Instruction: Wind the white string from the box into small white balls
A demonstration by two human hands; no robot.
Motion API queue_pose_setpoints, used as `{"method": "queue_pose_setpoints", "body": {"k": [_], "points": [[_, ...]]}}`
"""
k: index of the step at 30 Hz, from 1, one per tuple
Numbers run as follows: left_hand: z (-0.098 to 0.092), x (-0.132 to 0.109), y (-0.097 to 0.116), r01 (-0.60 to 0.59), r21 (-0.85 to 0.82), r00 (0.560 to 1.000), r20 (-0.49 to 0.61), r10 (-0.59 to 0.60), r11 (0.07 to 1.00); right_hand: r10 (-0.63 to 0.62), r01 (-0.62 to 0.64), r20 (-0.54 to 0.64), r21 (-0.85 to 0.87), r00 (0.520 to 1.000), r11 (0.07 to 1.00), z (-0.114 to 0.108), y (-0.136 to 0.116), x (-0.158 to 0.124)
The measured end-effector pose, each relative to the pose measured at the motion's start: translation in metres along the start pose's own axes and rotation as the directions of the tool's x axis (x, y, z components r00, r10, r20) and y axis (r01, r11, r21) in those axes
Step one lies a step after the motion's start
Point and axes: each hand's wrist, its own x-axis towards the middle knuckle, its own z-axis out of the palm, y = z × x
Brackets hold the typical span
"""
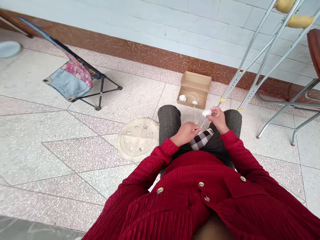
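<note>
The right hand point(218, 120) pinches a white fluffy ball point(206, 113) above the lap, and the left hand point(185, 134) curls closed around a thread point(202, 124). Beyond, an open cardboard box point(194, 83) on the terrazzo floor point(62, 143) holds two white balls point(182, 98) joined by string point(193, 95).

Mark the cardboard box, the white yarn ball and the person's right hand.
Cardboard box point(196, 79): head view, on its raised back flap.
White yarn ball point(206, 113): head view, on the middle of the ball.
Right hand point(218, 120): head view, on the back of the hand.
</note>
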Motion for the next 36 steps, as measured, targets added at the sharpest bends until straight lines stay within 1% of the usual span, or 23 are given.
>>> {"method": "queue_pose_setpoints", "body": {"k": [1,2,3,5,7,8,9,11,13,14,16,19,21,23,26,28,30,32,34,36], "points": [[-0.005,0.001,0.000,-0.033,0.055,0.999,-0.021,0.034,0.998,0.029,-0.025,0.065,-0.055,0.997,0.998,0.002,0.008,-0.007],[-0.010,0.003,-0.001,-0.061,0.097,0.997,-0.036,0.064,0.993,0.077,-0.068,0.128,-0.076,0.989,0.995,0.004,0.015,-0.016],[-0.015,0.004,-0.003,-0.082,0.126,0.995,-0.045,0.088,0.989,0.135,-0.122,0.217,-0.074,0.967,0.990,0.005,0.020,-0.027],[-0.022,0.006,-0.007,-0.108,0.138,0.992,-0.049,0.116,0.984,0.205,-0.212,0.386,-0.025,0.899,0.977,0.008,0.022,-0.048],[-0.023,0.007,-0.009,-0.111,0.073,0.992,-0.046,0.115,0.991,0.201,-0.261,0.501,0.053,0.842,0.964,0.008,0.013,-0.064],[-0.022,0.007,-0.008,-0.095,0.013,0.994,-0.048,0.096,0.995,0.183,-0.271,0.529,0.093,0.828,0.958,0.008,0.007,-0.069],[-0.021,0.008,-0.007,-0.064,-0.061,0.997,-0.054,0.061,0.996,0.163,-0.273,0.539,0.131,0.826,0.953,0.007,0.000,-0.071],[-0.017,0.011,-0.004,0.030,-0.225,0.996,-0.073,-0.047,0.974,0.128,-0.271,0.536,0.197,0.834,0.942,0.006,-0.012,-0.070],[-0.016,0.015,-0.001,0.110,-0.368,0.985,-0.087,-0.152,0.923,0.099,-0.263,0.525,0.247,0.845,0.933,0.007,-0.020,-0.066],[-0.016,0.018,-0.001,0.132,-0.421,0.978,-0.091,-0.187,0.897,0.083,-0.253,0.515,0.270,0.853,0.929,0.009,-0.023,-0.065],[-0.016,0.022,-0.005,0.148,-0.484,0.971,-0.092,-0.219,0.862,0.053,-0.230,0.493,0.306,0.868,0.924,0.012,-0.027,-0.063],[-0.013,0.021,-0.014,0.166,-0.498,0.970,-0.072,-0.231,0.851,0.032,-0.200,0.459,0.323,0.888,0.925,0.017,-0.033,-0.062],[-0.005,0.015,-0.017,0.185,-0.464,0.973,-0.038,-0.228,0.866,0.035,-0.177,0.413,0.311,0.910,0.934,0.019,-0.036,-0.059],[0.004,0.006,-0.016,0.197,-0.404,0.977,0.005,-0.213,0.893,0.046,-0.151,0.340,0.290,0.939,0.945,0.018,-0.034,-0.052],[0.011,-0.004,-0.006,0.170,-0.254,0.985,0.047,-0.163,0.952,0.031,-0.069,0.191,0.201,0.981,0.977,0.015,-0.019,-0.034],[0.006,-0.006,0.002,0.102,-0.113,0.995,0.022,-0.100,0.988,-0.026,0.019,0.086,0.073,0.996,0.997,0.012,-0.005,-0.023],[-0.007,-0.004,0.008,0.022,0.025,0.999,-0.037,-0.021,0.999,-0.062,0.064,0.044,-0.057,0.997,0.996,0.010,0.009,-0.020],[-0.024,0.001,0.010,-0.030,0.124,0.995,-0.094,0.042,0.992,-0.027,0.035,0.088,-0.089,0.996,0.995,0.011,0.017,-0.026],[-0.040,0.007,0.008,-0.054,0.179,0.990,-0.118,0.076,0.982,0.039,-0.037,0.193,-0.014,0.980,0.999,0.014,0.018,-0.040],[-0.048,0.014,0.003,-0.062,0.166,0.990,-0.117,0.082,0.984,0.073,-0.105,0.305,0.089,0.949,0.990,0.018,0.010,-0.057]]}}
